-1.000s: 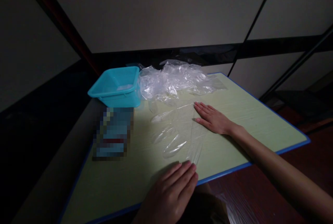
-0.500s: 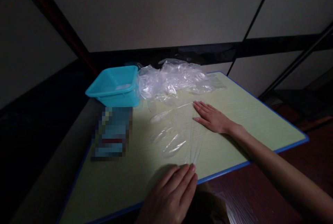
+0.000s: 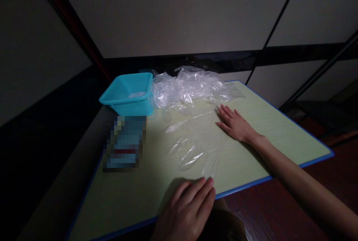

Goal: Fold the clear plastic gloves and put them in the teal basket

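Observation:
A clear disposable plastic glove (image 3: pixel 192 140) lies flat on the pale table, its fingers pointing left. My left hand (image 3: pixel 186 203) rests at the near edge with fingers stretched out, the fingertips at the glove's lowest part. To the right of the glove, my right hand (image 3: pixel 235 123) lies palm down, fingers straight and slightly apart. Neither hand grips anything. Behind the glove is a crumpled heap of clear plastic (image 3: pixel 190 84), whose nearer parts look like more thin gloves.
A turquoise plastic basket (image 3: pixel 128 101) stands at the back left, with something pale inside. In front of it lies a pixelated flat object (image 3: pixel 125 144). The table (image 3: pixel 285 132) has a blue edge, and panelled cabinet doors (image 3: pixel 179 13) rise behind it.
My right hand has drawn slightly right, off the glove's edge, and its fingers have parted a little. The left hand stays in place; the view has shifted slightly.

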A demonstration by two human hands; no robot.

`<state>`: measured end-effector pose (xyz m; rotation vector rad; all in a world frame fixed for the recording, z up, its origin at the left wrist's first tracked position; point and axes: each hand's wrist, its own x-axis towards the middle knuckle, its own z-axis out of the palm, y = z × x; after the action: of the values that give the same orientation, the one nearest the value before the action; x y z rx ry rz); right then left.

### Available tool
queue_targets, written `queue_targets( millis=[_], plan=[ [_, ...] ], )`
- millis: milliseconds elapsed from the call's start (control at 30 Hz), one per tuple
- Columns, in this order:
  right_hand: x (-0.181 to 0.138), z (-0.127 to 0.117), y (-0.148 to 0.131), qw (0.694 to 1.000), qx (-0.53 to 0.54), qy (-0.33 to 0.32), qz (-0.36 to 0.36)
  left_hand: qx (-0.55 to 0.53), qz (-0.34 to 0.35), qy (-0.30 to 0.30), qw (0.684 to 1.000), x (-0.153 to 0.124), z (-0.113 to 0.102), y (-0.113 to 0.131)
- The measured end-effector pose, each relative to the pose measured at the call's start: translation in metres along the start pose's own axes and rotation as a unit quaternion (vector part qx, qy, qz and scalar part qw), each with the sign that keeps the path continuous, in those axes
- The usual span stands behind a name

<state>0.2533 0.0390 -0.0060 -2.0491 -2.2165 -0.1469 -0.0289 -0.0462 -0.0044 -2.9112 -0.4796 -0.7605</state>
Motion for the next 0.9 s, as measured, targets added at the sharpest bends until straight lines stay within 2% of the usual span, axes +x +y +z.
queue_targets(
  millis=[67, 133, 233, 333, 433, 600, 733, 900],
  plan=[
    [-0.002, -0.005, 0.000, 1.000, -0.001, 0.027, 0.010, 0.002, 0.004, -0.014, 1.000, 0.001, -0.004, -0.001],
    [-0.010, -0.011, -0.010, 0.999, 0.011, 0.043, -0.009, 0.008, 0.005, -0.018, 1.000, 0.002, -0.006, -0.002],
    [-0.032, -0.021, -0.040, 0.994, 0.041, 0.024, -0.101, 0.011, 0.011, -0.029, 0.999, 0.000, -0.003, -0.002],
    [-0.056, -0.027, -0.071, 0.979, 0.052, -0.014, -0.195, 0.006, -0.002, 0.020, 1.000, -0.003, 0.008, 0.001],
    [-0.068, -0.028, -0.085, 0.975, 0.055, -0.024, -0.215, 0.001, -0.013, 0.042, 0.999, -0.006, 0.018, 0.003],
    [-0.059, -0.021, -0.068, 0.983, 0.058, -0.005, -0.172, -0.015, -0.020, 0.049, 0.999, -0.003, 0.011, 0.001],
    [-0.044, -0.015, -0.044, 0.992, 0.048, -0.009, -0.116, -0.012, -0.001, -0.011, 1.000, 0.004, -0.004, -0.003],
    [-0.027, -0.009, -0.012, 0.998, 0.036, -0.004, -0.045, -0.012, 0.011, -0.010, 1.000, 0.004, -0.005, -0.005]
  ],
)
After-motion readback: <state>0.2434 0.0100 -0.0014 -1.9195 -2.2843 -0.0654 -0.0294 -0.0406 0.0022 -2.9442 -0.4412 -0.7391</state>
